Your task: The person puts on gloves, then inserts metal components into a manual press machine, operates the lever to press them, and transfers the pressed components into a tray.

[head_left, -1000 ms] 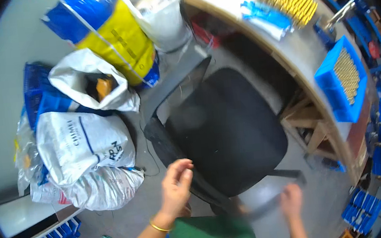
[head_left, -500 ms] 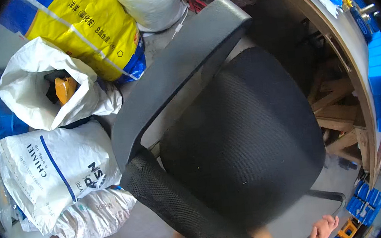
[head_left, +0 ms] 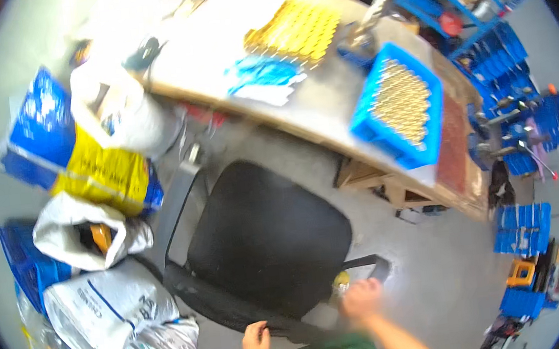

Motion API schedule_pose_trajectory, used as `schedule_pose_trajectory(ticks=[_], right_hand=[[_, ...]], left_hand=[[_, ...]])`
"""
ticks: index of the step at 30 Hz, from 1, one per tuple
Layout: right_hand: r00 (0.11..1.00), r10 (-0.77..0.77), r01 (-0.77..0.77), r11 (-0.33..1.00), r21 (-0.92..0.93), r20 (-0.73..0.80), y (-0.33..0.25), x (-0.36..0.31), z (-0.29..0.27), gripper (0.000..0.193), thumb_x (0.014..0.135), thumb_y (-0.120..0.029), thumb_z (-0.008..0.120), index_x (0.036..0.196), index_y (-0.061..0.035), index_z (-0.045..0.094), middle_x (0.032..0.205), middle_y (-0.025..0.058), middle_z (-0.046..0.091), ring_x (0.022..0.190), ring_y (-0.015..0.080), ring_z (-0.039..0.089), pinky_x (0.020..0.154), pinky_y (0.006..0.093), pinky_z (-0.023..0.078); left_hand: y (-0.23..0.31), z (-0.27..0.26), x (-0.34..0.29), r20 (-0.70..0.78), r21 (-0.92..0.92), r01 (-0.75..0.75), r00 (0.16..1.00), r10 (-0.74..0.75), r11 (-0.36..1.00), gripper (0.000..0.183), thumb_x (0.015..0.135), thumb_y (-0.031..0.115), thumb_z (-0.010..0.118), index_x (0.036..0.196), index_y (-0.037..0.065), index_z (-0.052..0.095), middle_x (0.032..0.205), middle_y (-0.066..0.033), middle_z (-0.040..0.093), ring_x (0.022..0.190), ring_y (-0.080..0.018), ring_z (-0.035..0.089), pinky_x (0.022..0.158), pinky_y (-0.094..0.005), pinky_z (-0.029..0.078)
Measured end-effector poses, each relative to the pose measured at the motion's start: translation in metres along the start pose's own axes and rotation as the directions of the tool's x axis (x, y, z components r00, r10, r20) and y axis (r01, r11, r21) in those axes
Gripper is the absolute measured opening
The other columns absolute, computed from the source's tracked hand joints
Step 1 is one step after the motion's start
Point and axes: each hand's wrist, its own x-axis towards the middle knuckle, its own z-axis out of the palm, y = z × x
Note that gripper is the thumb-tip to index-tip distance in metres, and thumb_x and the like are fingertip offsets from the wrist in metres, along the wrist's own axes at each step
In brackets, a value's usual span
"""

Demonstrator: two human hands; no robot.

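Observation:
A black office chair (head_left: 269, 233) stands in front of me, with its mesh backrest (head_left: 222, 310) toward me. My left hand (head_left: 255, 346) is at the top edge of the backrest, its fingers curled in against it. My right hand (head_left: 363, 300) is raised near the chair's right armrest (head_left: 363, 261). Motion smears its fingers, and whether it touches the armrest cannot be told. A small yellowish round thing (head_left: 341, 281) shows just beside that hand. The left armrest (head_left: 181, 209) points toward the worktable.
Ahead runs a worktable (head_left: 232, 111) with yellow rows of parts (head_left: 302, 29), blue plastic (head_left: 259, 74) and a blue crate (head_left: 362, 121) of brass-coloured pieces. White sacks (head_left: 107, 315) and a yellow-blue bag (head_left: 105, 169) line the left. Blue bins (head_left: 524, 230) stand at the right.
The view has swung up and back, so the tabletop now shows. The left hand shows more fully at the backrest. My right hand has moved closer to the right armrest.

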Motion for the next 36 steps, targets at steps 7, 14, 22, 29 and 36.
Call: schedule_pose_trajectory(ticks=[7,14,22,29,36], right_hand=[[0.939,-0.230,0.117,0.913,0.391,0.256,0.017,-0.001,-0.042,0.028,0.084,-0.033,0.060,0.102,-0.0130,0.068,0.106,0.0070,0.065,0.117,0.0266,0.054,0.111,0.0547,0.024],[0.814,0.014,-0.481,0.576,0.661,0.580,0.189,-0.039,-0.102,0.042,0.095,-0.047,0.053,0.092,-0.0099,0.074,0.092,0.0124,0.073,0.088,0.0324,0.070,0.083,0.0422,0.053],[0.755,0.298,-0.619,0.030,0.784,0.584,0.323,0.183,-0.165,0.038,0.098,-0.035,0.058,0.119,-0.0038,0.055,0.095,0.0092,0.067,0.074,0.0129,0.065,0.062,0.0281,0.054],[0.619,0.530,-0.780,0.327,0.534,0.580,0.327,0.294,-0.175,0.094,0.084,-0.055,0.065,0.148,0.0041,0.029,0.146,0.0315,0.040,0.137,0.0423,0.039,0.113,0.0430,0.033],[0.569,0.532,-0.822,0.358,0.443,0.627,0.379,0.326,-0.132,0.059,0.084,-0.035,0.067,0.124,0.0055,0.054,0.118,0.0302,0.062,0.113,0.0427,0.060,0.097,0.0451,0.048]], left_hand=[[0.079,0.019,-0.021,-0.117,0.140,0.144,0.985,-0.127,0.980,0.026,0.084,0.005,0.062,0.110,0.002,0.064,0.096,-0.0135,0.067,0.085,-0.0241,0.067,0.076,-0.0340,0.054],[0.227,0.147,0.094,0.045,-0.427,0.353,0.928,-0.370,0.832,0.030,0.091,0.013,0.064,0.120,0.004,0.060,0.089,-0.0045,0.065,0.081,-0.0125,0.064,0.070,-0.0261,0.052],[0.368,0.182,0.226,0.074,-0.753,0.262,0.945,-0.318,0.604,0.061,0.095,0.020,0.062,0.148,0.009,0.032,0.113,-0.0027,0.058,0.098,-0.0128,0.058,0.079,-0.0305,0.052],[0.337,0.173,0.386,0.355,-0.829,0.495,0.826,-0.438,0.262,0.084,0.088,0.060,0.059,0.151,0.018,0.021,0.153,-0.0177,0.029,0.134,-0.0422,0.038,0.092,-0.0679,0.040],[0.371,0.222,0.389,0.054,-0.710,0.399,0.853,-0.520,0.580,0.071,0.082,0.044,0.078,0.127,0.000,0.044,0.113,-0.0104,0.056,0.100,-0.0188,0.055,0.087,-0.0339,0.048]])
